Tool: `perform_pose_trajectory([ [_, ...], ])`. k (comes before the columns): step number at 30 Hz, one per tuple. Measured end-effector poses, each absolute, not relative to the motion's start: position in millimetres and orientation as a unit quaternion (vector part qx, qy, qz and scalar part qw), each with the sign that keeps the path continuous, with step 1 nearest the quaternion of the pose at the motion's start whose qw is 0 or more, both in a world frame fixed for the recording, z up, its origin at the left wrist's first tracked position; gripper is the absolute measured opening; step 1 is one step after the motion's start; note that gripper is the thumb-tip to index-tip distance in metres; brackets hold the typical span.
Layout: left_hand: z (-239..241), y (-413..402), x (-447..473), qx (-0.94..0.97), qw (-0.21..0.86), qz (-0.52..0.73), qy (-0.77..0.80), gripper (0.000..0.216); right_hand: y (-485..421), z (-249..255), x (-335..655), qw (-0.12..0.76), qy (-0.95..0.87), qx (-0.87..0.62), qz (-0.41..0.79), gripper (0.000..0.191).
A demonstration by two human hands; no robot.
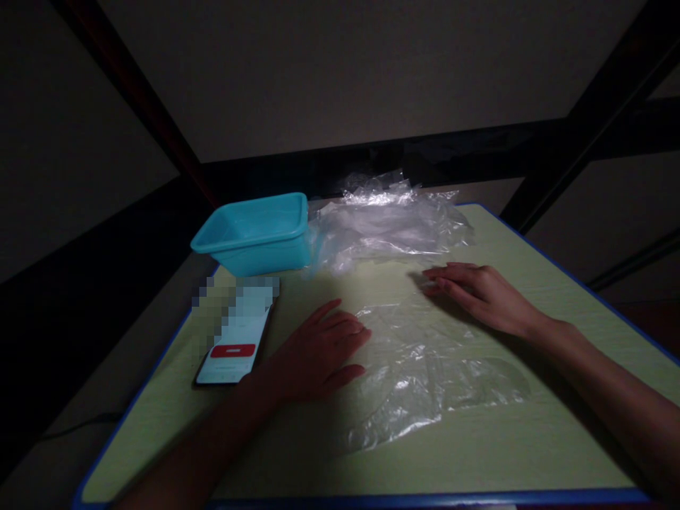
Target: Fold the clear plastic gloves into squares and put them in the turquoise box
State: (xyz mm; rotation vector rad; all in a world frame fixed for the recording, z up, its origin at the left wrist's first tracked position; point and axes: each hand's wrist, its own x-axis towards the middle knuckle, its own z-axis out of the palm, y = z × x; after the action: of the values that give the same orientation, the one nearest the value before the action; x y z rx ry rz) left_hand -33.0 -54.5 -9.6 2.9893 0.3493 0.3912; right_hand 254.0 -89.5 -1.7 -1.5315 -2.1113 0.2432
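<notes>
Centrally, creased transparent plastic film (409,397) lies flat; left hand (319,347), splayed and released, at its nine o'clock; right hand (481,294), loosely curled, grip indeterminable, at one; glossy crumpled plastic heap (393,221) at twelve; smooth turquoise tub (260,259) at ten.

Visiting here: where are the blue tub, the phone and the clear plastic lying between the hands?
Blue tub (265,257), head view: front wall, below the rim.
Phone (241,329), head view: lit screen.
Clear plastic (411,389), head view: crinkled middle.
</notes>
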Motion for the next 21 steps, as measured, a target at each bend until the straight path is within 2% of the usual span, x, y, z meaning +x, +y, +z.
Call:
perform_pose_trajectory([
  [8, -10, -58, -32, 0.986, 0.052, 0.142, 0.072, 0.038, -89, -5, 253, 0.244, -0.79, -0.557, 0.081, 0.04],
  [15, -11, -69, -27, 0.986, 0.05, 0.153, 0.033, 0.047, -89, -8, 250, 0.218, -0.823, -0.52, 0.066, 0.038],
  [21, -17, -79, -24, 0.985, 0.067, 0.159, 0.004, 0.053, -91, -13, 247, 0.187, -0.843, -0.495, 0.101, 0.037],
])
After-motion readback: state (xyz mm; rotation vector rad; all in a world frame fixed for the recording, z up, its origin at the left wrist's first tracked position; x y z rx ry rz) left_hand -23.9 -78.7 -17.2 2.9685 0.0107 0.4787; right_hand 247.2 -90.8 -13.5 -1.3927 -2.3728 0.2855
